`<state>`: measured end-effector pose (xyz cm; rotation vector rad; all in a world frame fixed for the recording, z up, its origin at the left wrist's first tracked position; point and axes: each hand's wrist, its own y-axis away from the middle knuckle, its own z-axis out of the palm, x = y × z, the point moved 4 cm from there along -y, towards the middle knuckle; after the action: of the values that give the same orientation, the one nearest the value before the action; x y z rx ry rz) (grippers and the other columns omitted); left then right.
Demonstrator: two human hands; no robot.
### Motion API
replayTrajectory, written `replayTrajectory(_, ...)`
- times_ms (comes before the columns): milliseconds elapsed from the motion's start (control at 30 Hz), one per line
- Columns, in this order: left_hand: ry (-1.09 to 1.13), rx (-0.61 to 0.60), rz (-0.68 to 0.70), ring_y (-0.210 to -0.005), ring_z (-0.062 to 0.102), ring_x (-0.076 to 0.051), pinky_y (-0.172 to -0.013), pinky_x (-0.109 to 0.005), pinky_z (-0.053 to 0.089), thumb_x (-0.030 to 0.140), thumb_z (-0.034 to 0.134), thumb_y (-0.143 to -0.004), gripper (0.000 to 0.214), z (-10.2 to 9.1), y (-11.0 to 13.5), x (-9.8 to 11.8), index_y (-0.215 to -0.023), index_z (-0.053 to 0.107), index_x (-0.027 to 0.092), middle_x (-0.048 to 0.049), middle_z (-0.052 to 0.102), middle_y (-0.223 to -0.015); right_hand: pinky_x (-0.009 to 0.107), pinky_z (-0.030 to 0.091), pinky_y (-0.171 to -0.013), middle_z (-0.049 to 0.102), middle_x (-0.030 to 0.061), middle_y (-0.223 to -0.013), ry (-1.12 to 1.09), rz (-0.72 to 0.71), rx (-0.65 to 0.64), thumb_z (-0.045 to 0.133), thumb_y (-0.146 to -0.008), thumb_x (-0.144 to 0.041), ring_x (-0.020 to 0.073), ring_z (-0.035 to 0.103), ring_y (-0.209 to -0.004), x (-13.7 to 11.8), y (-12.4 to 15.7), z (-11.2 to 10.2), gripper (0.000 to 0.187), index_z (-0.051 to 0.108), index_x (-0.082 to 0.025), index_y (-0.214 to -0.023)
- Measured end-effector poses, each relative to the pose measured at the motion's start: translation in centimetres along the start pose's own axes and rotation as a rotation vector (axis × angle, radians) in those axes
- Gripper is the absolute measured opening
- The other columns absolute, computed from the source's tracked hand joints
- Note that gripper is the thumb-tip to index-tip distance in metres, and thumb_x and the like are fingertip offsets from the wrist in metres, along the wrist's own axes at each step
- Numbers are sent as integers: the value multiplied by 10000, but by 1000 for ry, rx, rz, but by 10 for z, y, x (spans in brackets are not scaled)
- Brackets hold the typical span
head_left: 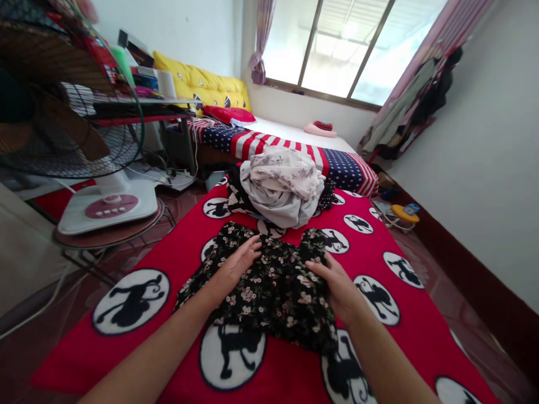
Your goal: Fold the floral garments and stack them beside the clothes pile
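A black garment (pixel 273 292) with small pink and white flowers lies spread on a red blanket (pixel 164 348) printed with black cats in white circles. My left hand (pixel 236 264) rests on the garment's left part, palm down with its fingers stretched out. At the garment's right side my right hand (pixel 340 289) grips a folded-over edge, thumb on top and the other fingers partly hidden. Beyond the garment sits a heap of pale and dark clothes (pixel 284 185).
A fan (pixel 105 207) stands on a round stool at the left, beside a cluttered desk (pixel 143 101). Behind the clothes heap is a bed (pixel 286 126) with a stars-and-stripes cover. Clothes (pixel 421 101) hang at the right wall, above a small yellow stool (pixel 404 213).
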<state>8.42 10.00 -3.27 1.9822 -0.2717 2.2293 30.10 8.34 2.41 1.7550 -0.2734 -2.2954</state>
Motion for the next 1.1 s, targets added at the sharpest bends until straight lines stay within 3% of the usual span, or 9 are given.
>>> replayTrajectory(167, 106, 209, -108, -1314, 471, -299, -1112, -472, 320, 674, 476, -853, 743, -48, 16, 17, -1453, 367, 250, -146, 462, -1460, 373, 471, -982, 688, 24, -1178, -16, -39, -72, 728, -609, -217, 238, 629, -1095, 43, -39, 71, 605, 572, -255, -1192)
replayTrajectory(367, 91, 267, -144, -1302, 488, -280, -1104, -439, 352, 606, 511, -869, 696, -66, 32, 26, -1440, 375, 232, -147, 493, -1436, 375, 482, -969, 664, 33, -1207, 112, -32, -150, 720, -670, -264, 221, 615, -1101, 68, -55, 113, 677, 500, -270, -1310)
replayTrajectory(467, 38, 261, -139, -1279, 513, -283, -1082, -434, 390, 609, 512, -863, 687, -70, 32, 23, -1425, 395, 232, -135, 514, -1420, 413, 550, -828, 639, 78, -1228, 162, 81, -269, 744, -708, -360, 231, 650, -1014, 73, -44, 125, 872, 312, -295, -1463)
replayTrajectory(533, -31, 257, -134, -1239, 546, -298, -1045, -443, 432, 613, 545, -835, 725, -76, 29, 18, -1422, 393, 216, -137, 541, -1391, 410, 561, -790, 579, 113, -1312, 151, 61, -341, 766, -696, -390, 240, 653, -1017, 72, -33, 128, 903, 310, -296, -1469)
replayTrajectory(700, -511, 363, 34, -1254, 520, -305, -1082, -468, 395, 534, 624, -783, 719, -92, 26, 20, -1374, 453, 163, -141, 548, -1365, 376, 522, -899, 629, 74, -1228, 280, -341, -284, 695, -785, -339, 243, 602, -1134, 54, -16, 104, 364, 651, -246, -1135)
replayTrajectory(800, -826, 409, 197, -1276, 495, -280, -1123, -459, 351, 429, 573, -842, 493, -72, 30, 40, -1272, 567, 187, -109, 541, -1368, 349, 508, -893, 674, 61, -1098, 478, -516, -121, 610, -850, -290, 218, 620, -1053, 42, -13, 77, 163, 699, -224, -969)
replayTrajectory(900, -907, 227, 315, -1279, 500, -238, -1114, -407, 381, 324, 490, -906, 379, -24, 30, 47, -1255, 593, 215, -81, 530, -1387, 331, 504, -855, 688, 54, -1018, 570, -575, 9, 574, -869, -276, 208, 629, -983, 38, -17, 53, 153, 690, -216, -947)
replayTrajectory(1000, -988, -64, 317, -1357, 421, -218, -1156, -406, 327, 221, 464, -913, 454, 20, 21, 30, -1365, 503, 223, -74, 449, -1476, 331, 510, -831, 693, 57, -985, 614, -605, 77, 541, -881, -260, 201, 640, -932, 42, -24, 38, 168, 670, -208, -977)
replayTrajectory(1100, -1162, -164, 240, -1437, 278, -270, -1179, -521, 223, 266, 508, -907, 557, 29, 4, 3, -1446, 394, 191, -122, 325, -1549, 363, 490, -918, 688, 74, -1069, 744, -705, 58, 493, -891, -218, 207, 628, -1015, 46, -30, 33, 222, 661, -209, -1037)
